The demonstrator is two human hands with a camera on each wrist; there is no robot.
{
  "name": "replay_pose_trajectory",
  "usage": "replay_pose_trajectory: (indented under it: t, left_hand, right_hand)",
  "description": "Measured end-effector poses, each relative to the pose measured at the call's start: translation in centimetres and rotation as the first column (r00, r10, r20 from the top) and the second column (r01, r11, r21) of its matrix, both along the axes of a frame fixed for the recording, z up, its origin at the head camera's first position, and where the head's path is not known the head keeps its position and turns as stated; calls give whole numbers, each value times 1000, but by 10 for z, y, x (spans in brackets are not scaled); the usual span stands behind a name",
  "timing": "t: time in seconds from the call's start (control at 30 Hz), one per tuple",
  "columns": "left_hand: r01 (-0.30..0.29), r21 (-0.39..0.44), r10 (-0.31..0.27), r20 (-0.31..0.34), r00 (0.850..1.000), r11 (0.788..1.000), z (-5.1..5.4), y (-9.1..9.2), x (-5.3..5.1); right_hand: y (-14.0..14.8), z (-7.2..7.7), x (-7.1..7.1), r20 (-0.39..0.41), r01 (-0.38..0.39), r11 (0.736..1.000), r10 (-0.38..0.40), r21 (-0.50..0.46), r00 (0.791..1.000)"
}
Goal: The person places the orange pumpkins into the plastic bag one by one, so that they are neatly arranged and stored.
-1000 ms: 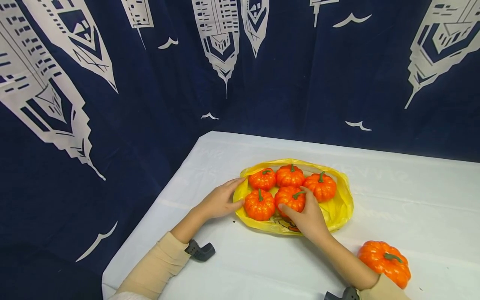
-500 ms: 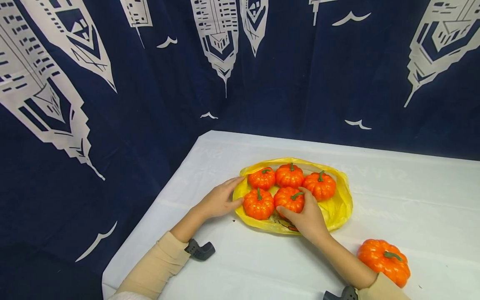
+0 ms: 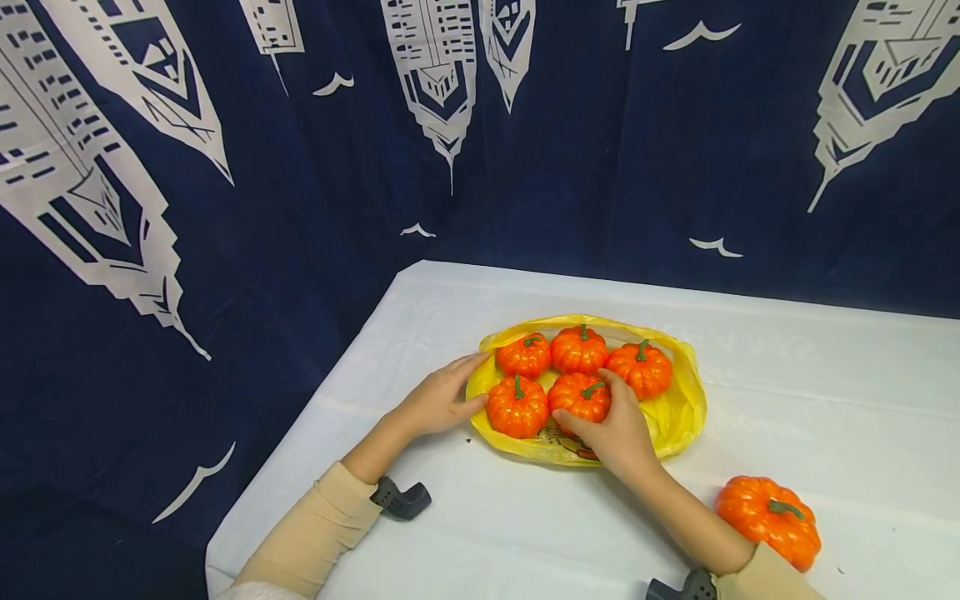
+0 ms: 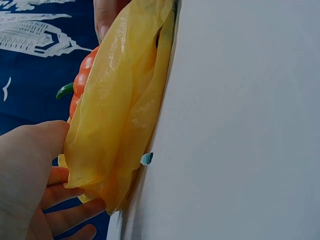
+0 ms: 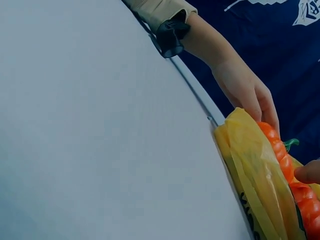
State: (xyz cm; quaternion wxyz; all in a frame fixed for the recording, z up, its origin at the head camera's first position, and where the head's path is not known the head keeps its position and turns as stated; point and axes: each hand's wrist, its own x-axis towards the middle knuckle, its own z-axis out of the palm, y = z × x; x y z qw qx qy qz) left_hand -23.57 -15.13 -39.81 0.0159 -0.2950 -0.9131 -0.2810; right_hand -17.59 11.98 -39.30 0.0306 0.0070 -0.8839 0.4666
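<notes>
In the head view a yellow plastic bag lies spread on the table with several orange toy pumpkins with green stems in it. My right hand holds the front middle pumpkin, thumb on its near side and fingers on its right. My left hand rests against the bag's left end, thumb and fingers spread. Beside that hand sits the front left pumpkin. The left wrist view shows the left fingers loosely extended at the bag's end. The right thumb touches a pumpkin in the right wrist view.
Behind the held pumpkin are the back left pumpkin, back middle pumpkin and right pumpkin. A larger orange pumpkin lies by the right forearm. Under everything is a white-covered table; a dark blue printed curtain hangs behind.
</notes>
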Motion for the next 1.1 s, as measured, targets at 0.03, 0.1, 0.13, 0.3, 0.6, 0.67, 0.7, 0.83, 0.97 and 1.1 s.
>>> replay_pose_trajectory:
  t: [0.03, 0.1, 0.13, 0.3, 0.6, 0.67, 0.7, 0.83, 0.97, 1.1]
  left_hand:
    - [-1, -1, 1, 0, 1000, 1000, 0, 0, 0]
    - [-2, -1, 2, 0, 1000, 1000, -1, 0, 0]
    - [-3, -1, 3, 1, 1000, 1000, -1, -1, 0]
    - [-6, 0, 6, 2, 1000, 1000, -2, -1, -1]
    - [-9, -10, 9, 4, 1000, 1000, 0, 0, 0]
    - [-8, -7, 8, 6, 1000, 1000, 1, 0, 0]
    - [-8, -8, 9, 5, 1000, 1000, 1, -1, 0]
    - [-11, -5, 11, 5, 1000, 1000, 1, -1, 1]
    - [-6, -3, 6, 5, 1000, 1000, 1, 0, 0]
    - [-3, -2, 3, 5, 1000, 1000, 1, 1, 0]
  right_hand:
    - [0, 1, 0, -7, -1, 1000, 1, -2, 1000]
    - [1, 4, 1, -20, -5, 1000, 5, -6, 1000]
    - [1, 5, 1, -28, -7, 1000, 6, -12, 1000]
    - [2, 14, 3, -48, -15, 999, 13, -35, 999]
    - [10, 34, 9, -43, -45, 994, 41, -103, 998]
    - [13, 39, 11, -48, -40, 994, 36, -97, 998]
    - [16, 41, 13, -55, -40, 994, 35, -101, 998]
    - [26, 48, 19, -99, -57, 993, 47, -105, 994]
    - [37, 51, 26, -139, -60, 993, 46, -100, 989]
    - [48, 51, 33, -130, -35, 996, 24, -84, 991]
